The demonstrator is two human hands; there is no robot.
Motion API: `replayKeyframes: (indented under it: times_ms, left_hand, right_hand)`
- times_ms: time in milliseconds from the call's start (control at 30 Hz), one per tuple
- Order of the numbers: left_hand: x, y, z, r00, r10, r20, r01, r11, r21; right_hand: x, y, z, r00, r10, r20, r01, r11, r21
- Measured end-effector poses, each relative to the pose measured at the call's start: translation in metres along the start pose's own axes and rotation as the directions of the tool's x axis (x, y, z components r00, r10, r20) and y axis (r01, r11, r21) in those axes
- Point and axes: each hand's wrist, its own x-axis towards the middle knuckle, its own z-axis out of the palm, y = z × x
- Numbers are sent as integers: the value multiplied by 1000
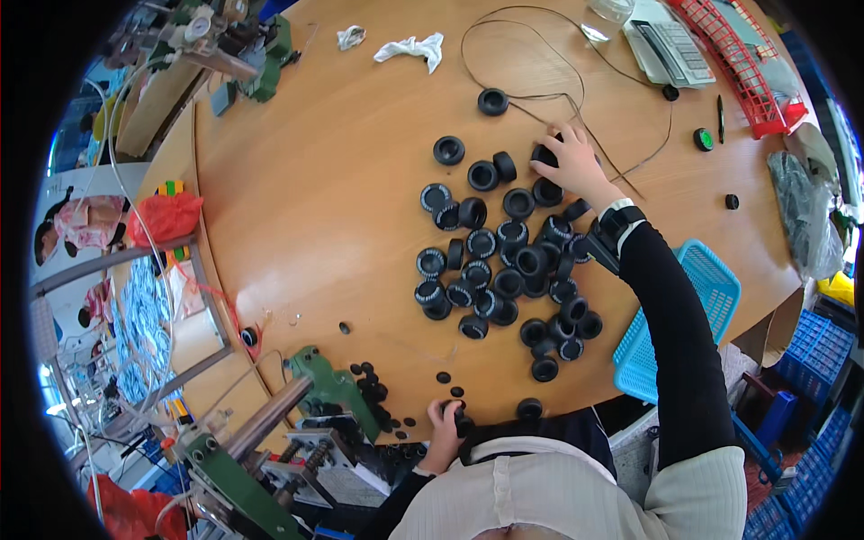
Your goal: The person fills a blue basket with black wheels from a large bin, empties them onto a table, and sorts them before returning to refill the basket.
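Observation:
My right hand [578, 164] reaches to the far side of a scattered group of small black rubber tyres [481, 243]. Its fingers are curled round one black tyre [543, 155], which they partly cover. At the near table edge my left hand [441, 441] is closed on another black tyre [463, 421]. Close to it lie small black discs [444, 378], and a single tyre [529, 409] sits to its right. Left of that hand a pile of small black pieces [371, 387] lies beside a green machine [328, 387].
A blue plastic basket [634, 355] stands under my right forearm. A thin cable [583, 85] loops over the far table, near a calculator [670, 54] and a red mesh basket [733, 67]. Another green machine [265, 67] is at the far left. White scraps [409, 49] lie beyond the tyres.

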Motion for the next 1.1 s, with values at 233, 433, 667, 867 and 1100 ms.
replayKeyframes:
  times_ms: [233, 433, 667, 867, 1100]
  left_hand:
    - [78, 66, -52, 996, 71, -47, -77, 988, -134]
    - [104, 86, -51, 986, 127, 110, -51, 850, -525]
    - [43, 31, -71, 987, -107, -117, 91, 987, -136]
    - [62, 47, -68, 982, 189, -17, -184, 969, 165]
    - [61, 16, -53, 946, 293, 141, -315, 933, 173]
  right_hand:
    - [-57, -8, 3, 933, 179, -313, -151, 982, 113]
    - [-131, -19, -14, 877, 362, -315, -351, 932, 93]
    - [-292, -120, -40, 859, 491, 142, -502, 759, 414]
    - [-343, -140, -27, 847, -20, 531, -247, 869, 428]
    - [-363, -129, 24, 711, -499, 495, 389, 866, 314]
